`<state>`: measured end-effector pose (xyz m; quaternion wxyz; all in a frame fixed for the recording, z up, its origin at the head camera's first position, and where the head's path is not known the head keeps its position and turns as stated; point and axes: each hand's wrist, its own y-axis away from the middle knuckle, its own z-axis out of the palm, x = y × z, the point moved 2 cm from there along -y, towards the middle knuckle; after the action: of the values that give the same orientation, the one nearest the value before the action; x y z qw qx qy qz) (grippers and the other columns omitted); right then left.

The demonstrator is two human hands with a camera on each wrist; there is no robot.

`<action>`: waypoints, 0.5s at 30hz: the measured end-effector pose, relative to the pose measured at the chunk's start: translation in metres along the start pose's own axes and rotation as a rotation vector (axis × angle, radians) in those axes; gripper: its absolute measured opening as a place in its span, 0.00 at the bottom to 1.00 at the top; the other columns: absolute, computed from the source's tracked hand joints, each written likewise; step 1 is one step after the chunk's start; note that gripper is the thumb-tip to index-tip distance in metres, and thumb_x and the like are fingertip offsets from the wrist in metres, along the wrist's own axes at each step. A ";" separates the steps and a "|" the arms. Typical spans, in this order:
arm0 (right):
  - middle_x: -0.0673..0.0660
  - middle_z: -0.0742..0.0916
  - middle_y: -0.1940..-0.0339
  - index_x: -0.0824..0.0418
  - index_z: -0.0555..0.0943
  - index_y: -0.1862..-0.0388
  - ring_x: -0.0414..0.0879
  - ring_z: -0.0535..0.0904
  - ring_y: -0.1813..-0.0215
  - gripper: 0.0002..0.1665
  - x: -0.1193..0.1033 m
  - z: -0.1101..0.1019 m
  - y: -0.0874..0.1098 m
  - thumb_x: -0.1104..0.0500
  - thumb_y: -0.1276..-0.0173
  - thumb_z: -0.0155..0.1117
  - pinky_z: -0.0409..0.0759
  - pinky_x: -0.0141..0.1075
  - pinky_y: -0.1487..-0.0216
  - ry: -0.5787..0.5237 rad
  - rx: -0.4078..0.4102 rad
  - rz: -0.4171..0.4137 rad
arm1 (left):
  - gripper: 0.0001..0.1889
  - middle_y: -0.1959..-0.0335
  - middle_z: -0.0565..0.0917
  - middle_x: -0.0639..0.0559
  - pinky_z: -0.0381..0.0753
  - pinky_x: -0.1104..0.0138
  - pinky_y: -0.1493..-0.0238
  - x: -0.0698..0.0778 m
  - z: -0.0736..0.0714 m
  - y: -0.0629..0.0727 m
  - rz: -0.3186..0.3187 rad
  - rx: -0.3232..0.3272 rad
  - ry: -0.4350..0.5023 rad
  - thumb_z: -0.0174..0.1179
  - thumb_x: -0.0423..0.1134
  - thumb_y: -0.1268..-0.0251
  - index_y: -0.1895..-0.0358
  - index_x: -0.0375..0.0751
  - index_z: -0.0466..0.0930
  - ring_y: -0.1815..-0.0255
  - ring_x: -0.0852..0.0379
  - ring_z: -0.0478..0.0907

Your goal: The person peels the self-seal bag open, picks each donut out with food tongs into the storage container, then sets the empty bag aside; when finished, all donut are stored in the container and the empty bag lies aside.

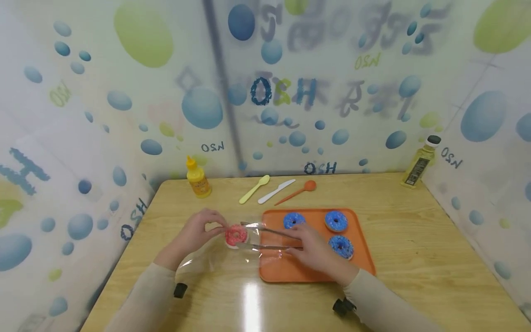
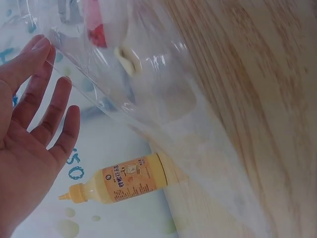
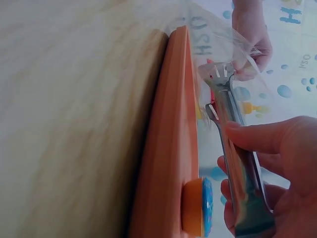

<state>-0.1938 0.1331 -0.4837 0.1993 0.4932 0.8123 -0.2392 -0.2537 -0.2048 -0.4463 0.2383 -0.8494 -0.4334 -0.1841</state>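
My left hand (image 1: pixel 200 233) pinches the edge of a clear plastic bag (image 2: pixel 163 94) between thumb and fingertips, the other fingers loosely spread. My right hand (image 1: pixel 317 249) holds metal tongs (image 3: pixel 240 158), whose arms reach left into the bag. At their tips is a pink-topped doughnut (image 1: pixel 230 234), with one tong arm along its upper side and the other along its lower side. The transparent film covers it, close to the left fingertips. Below the right hand lies an orange tray (image 1: pixel 286 273) bearing blue-topped doughnuts (image 1: pixel 341 253).
Behind the hands lie a yellow spoon (image 1: pixel 253 190), a white knife (image 1: pixel 275 191) and an orange spoon (image 1: pixel 309 186). A yellow squeeze bottle (image 1: pixel 199 182) stands at the back left, an oil bottle (image 1: pixel 419 166) at the back right. Patterned curtains (image 1: pixel 269 152) border the wooden table.
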 end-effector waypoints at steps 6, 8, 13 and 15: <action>0.48 0.86 0.46 0.44 0.82 0.33 0.45 0.81 0.44 0.31 0.006 -0.013 0.018 0.54 0.35 0.77 0.84 0.46 0.46 -0.009 0.001 0.002 | 0.08 0.58 0.88 0.62 0.80 0.52 0.45 -0.002 0.000 0.002 -0.029 -0.003 0.010 0.72 0.33 0.37 0.61 0.54 0.90 0.51 0.56 0.81; 0.47 0.85 0.45 0.42 0.81 0.32 0.45 0.81 0.42 0.31 0.008 -0.018 0.023 0.54 0.34 0.77 0.84 0.46 0.45 -0.020 0.002 0.002 | 0.09 0.58 0.88 0.62 0.80 0.52 0.45 -0.002 0.000 0.002 -0.033 -0.004 0.003 0.72 0.34 0.36 0.61 0.56 0.90 0.50 0.56 0.81; 0.49 0.86 0.44 0.45 0.82 0.32 0.47 0.81 0.42 0.31 0.016 -0.032 0.033 0.56 0.35 0.77 0.84 0.46 0.48 -0.055 0.025 -0.035 | 0.08 0.58 0.89 0.62 0.81 0.53 0.46 -0.003 0.000 0.003 -0.033 -0.005 0.007 0.72 0.34 0.36 0.60 0.54 0.90 0.51 0.56 0.80; 0.50 0.87 0.44 0.46 0.82 0.33 0.47 0.81 0.46 0.30 0.019 -0.037 0.038 0.56 0.34 0.76 0.83 0.43 0.52 -0.069 0.018 -0.044 | 0.07 0.58 0.88 0.62 0.81 0.53 0.46 -0.003 0.001 0.004 -0.034 -0.004 0.013 0.72 0.34 0.36 0.60 0.53 0.91 0.51 0.56 0.80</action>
<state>-0.1719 0.1835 -0.4718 0.2175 0.4685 0.8133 -0.2676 -0.2522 -0.2085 -0.4500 0.2364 -0.8412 -0.4458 -0.1946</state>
